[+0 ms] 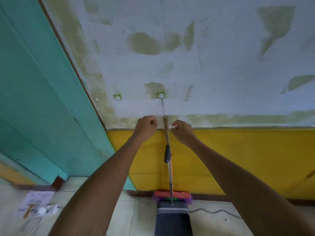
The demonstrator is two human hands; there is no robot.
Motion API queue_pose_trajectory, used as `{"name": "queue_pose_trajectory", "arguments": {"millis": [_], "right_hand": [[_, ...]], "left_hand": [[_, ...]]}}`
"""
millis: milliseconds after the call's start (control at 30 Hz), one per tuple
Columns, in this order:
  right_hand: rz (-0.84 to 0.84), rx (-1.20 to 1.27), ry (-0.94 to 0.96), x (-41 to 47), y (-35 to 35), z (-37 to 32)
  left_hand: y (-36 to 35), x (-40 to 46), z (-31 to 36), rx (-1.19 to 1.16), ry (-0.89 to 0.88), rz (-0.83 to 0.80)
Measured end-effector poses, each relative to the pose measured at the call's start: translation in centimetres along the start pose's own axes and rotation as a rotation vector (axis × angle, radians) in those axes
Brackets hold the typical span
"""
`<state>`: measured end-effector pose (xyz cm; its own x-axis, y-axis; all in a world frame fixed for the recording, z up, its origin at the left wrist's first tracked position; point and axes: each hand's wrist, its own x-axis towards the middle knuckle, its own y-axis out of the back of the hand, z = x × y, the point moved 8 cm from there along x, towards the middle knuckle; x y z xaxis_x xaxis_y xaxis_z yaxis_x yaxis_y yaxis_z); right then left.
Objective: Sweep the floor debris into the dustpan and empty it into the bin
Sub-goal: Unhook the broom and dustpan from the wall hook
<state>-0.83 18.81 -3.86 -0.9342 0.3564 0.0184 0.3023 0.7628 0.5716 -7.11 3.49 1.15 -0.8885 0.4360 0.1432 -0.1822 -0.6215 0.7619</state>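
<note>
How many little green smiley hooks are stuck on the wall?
2. The left hook sits bare near the teal door; the right hook holds the broom's string.

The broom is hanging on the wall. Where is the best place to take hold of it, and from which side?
Grip the broom's bare wooden top, from the front. It hangs nearly upright by a string from a wall hook, and that section stands clear between the left hand and right hand. Lower down, the dustpan's handle crowds it.

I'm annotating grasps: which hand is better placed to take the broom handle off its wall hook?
Right, marginally: the right hand sits closer beside the broom handle than the left hand; neither grips it.
</note>
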Motion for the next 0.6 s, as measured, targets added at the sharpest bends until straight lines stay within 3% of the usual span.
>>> {"name": "queue_pose_trajectory", "arguments": {"millis": [167,433,600], "right_hand": [[0.08,0.078,-0.023,2.6,-0.9,0.4],[0.083,-0.053,-0.023,5.7,-3.1,1.0],[0.096,-0.001,-0.061,6.3,-4.6,1.5]], "left_hand": [[0.0,3.6,-0.1,-0.037,0.061,0.087],[-2.9,6.7,-0.5,-0.074,0.08,0.037],[-3.8,7.5,-0.9,-0.1,0.062,0.055]]}}
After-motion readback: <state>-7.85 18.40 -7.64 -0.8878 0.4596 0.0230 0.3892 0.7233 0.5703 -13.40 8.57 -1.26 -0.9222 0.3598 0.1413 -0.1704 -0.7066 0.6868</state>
